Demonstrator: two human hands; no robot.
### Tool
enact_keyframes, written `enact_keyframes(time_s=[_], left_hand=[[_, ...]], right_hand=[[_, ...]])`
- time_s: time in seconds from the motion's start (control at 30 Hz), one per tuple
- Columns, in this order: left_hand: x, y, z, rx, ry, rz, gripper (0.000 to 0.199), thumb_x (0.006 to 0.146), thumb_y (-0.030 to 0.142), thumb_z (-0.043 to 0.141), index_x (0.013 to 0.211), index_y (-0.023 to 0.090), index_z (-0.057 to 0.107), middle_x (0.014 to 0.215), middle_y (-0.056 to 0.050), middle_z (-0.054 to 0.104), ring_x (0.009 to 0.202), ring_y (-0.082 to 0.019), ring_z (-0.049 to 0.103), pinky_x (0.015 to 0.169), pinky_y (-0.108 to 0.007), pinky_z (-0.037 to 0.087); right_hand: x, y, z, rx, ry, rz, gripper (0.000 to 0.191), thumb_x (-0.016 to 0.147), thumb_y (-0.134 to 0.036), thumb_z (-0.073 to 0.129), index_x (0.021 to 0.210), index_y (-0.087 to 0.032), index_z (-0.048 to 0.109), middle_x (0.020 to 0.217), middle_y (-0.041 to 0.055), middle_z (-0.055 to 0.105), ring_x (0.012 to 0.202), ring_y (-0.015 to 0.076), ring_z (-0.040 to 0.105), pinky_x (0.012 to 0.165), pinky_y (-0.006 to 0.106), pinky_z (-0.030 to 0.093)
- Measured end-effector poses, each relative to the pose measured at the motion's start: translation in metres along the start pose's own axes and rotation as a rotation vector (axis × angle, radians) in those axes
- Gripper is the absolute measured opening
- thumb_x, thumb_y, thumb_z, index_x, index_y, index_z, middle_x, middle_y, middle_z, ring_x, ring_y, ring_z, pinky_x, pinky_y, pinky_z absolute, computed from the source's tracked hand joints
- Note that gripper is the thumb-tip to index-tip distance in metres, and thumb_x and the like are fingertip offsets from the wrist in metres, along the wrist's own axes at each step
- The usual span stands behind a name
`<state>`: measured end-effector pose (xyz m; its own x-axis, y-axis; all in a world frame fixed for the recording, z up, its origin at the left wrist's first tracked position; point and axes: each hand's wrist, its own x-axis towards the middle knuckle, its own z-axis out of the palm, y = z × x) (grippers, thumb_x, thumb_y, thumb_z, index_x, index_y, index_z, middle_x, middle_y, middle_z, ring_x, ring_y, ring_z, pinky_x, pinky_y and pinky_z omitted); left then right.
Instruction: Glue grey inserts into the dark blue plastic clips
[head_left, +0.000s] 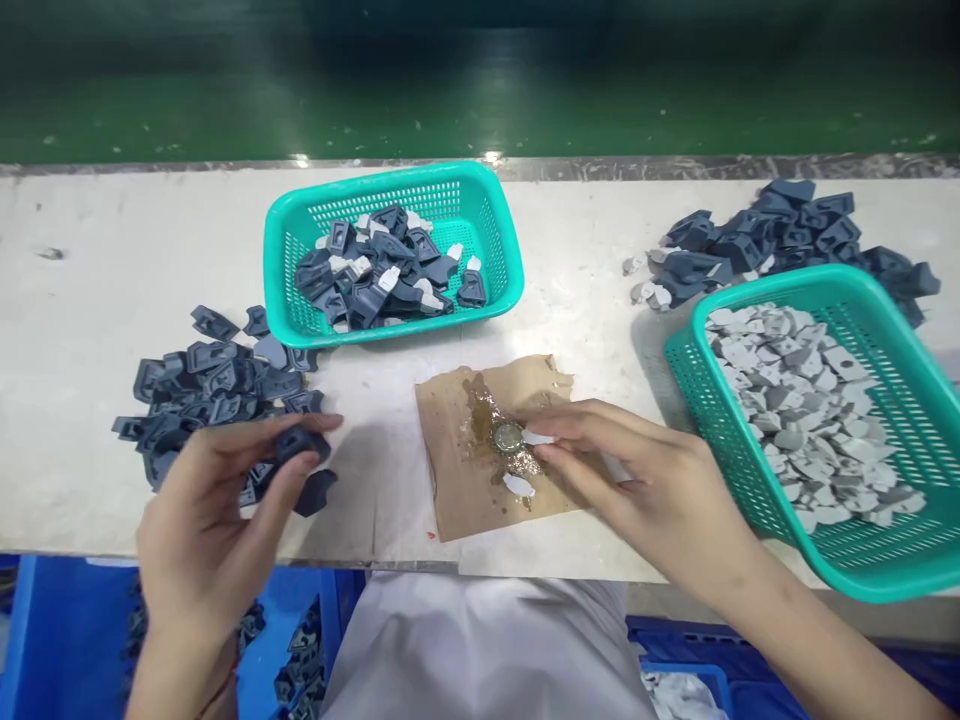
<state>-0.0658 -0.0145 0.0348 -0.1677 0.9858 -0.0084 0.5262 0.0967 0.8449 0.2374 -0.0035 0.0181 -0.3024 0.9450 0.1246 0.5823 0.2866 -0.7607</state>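
Note:
Between the thumb and fingers of my left hand (217, 510) is a dark grey plastic part (300, 443), held above the table's front left. My right hand (637, 470) pinches a small white plastic piece (537, 438). That piece is at the edge of a small round dish (508, 437), which sits in a shiny wet patch on a brown cardboard sheet (450, 500). Another white piece (518, 486) lies on the cardboard just in front of the dish. A pile of dark grey parts (217, 385) spreads beyond my left hand.
A green basket (506, 250) at the back holds dark parts with white pieces attached. At right, a second green basket (930, 440) contains many white pieces. Behind it lies another dark pile (795, 235). Blue bins (60, 640) stand below the table's front edge.

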Motion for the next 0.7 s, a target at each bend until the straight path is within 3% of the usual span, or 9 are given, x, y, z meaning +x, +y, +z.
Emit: enact_keyframes(time_s=[0.07,0.2,0.27,0.37,0.5,0.7], left_hand=[[-0.007,0.012,0.017,-0.187,-0.006,-0.046,0.016,0.090,0.025,0.075,0.103,0.024,0.067,0.097,0.000,0.079,0.094,-0.022,0.074,0.085,-0.038,0.060],[-0.011,0.014,0.041,-0.423,-0.333,-0.104,0.016,0.095,0.027,0.071,0.111,0.025,0.068,0.093,-0.002,0.077,0.081,-0.017,0.074,0.074,-0.027,0.061],[-0.012,0.008,0.046,-0.413,-0.461,-0.122,0.025,0.098,0.030,0.067,0.123,0.027,0.067,0.100,-0.003,0.076,0.087,-0.017,0.073,0.075,-0.025,0.061],[-0.014,0.004,0.048,-0.354,-0.564,-0.101,0.028,0.104,0.031,0.057,0.131,0.032,0.065,0.117,-0.004,0.071,0.103,-0.018,0.070,0.084,-0.025,0.058],[-0.017,0.004,0.050,-0.365,-0.613,-0.066,0.029,0.106,0.028,0.053,0.131,0.037,0.063,0.126,-0.003,0.065,0.114,-0.017,0.066,0.093,-0.024,0.055],[-0.019,-0.002,0.060,-0.412,-0.542,-0.099,0.013,0.095,0.025,0.072,0.106,0.031,0.069,0.117,-0.001,0.072,0.116,-0.018,0.066,0.088,-0.021,0.057]], right_hand=[[0.003,-0.001,0.004,0.004,-0.033,-0.070,0.016,0.098,-0.008,0.061,0.108,-0.016,0.071,0.115,0.0087,0.076,0.106,0.0182,0.074,0.096,0.028,0.060],[0.006,-0.001,0.007,-0.048,-0.076,-0.127,0.018,0.099,-0.006,0.057,0.110,-0.012,0.070,0.114,0.0114,0.074,0.108,0.0182,0.073,0.096,0.027,0.060],[0.006,0.000,0.008,-0.081,-0.074,-0.134,0.019,0.099,-0.005,0.057,0.111,-0.011,0.071,0.114,0.0114,0.073,0.108,0.0184,0.073,0.097,0.027,0.060],[0.005,0.000,0.008,-0.106,-0.066,-0.143,0.019,0.098,-0.006,0.059,0.111,-0.011,0.071,0.114,0.0108,0.074,0.108,0.0179,0.074,0.099,0.027,0.059],[0.004,-0.002,0.009,-0.101,-0.035,-0.125,0.018,0.098,-0.005,0.060,0.109,-0.011,0.072,0.112,0.0106,0.075,0.103,0.0169,0.075,0.096,0.024,0.059],[0.006,-0.006,0.004,0.040,0.007,0.022,0.016,0.094,-0.008,0.066,0.103,-0.017,0.076,0.106,0.0054,0.079,0.097,0.0154,0.076,0.089,0.022,0.061]])
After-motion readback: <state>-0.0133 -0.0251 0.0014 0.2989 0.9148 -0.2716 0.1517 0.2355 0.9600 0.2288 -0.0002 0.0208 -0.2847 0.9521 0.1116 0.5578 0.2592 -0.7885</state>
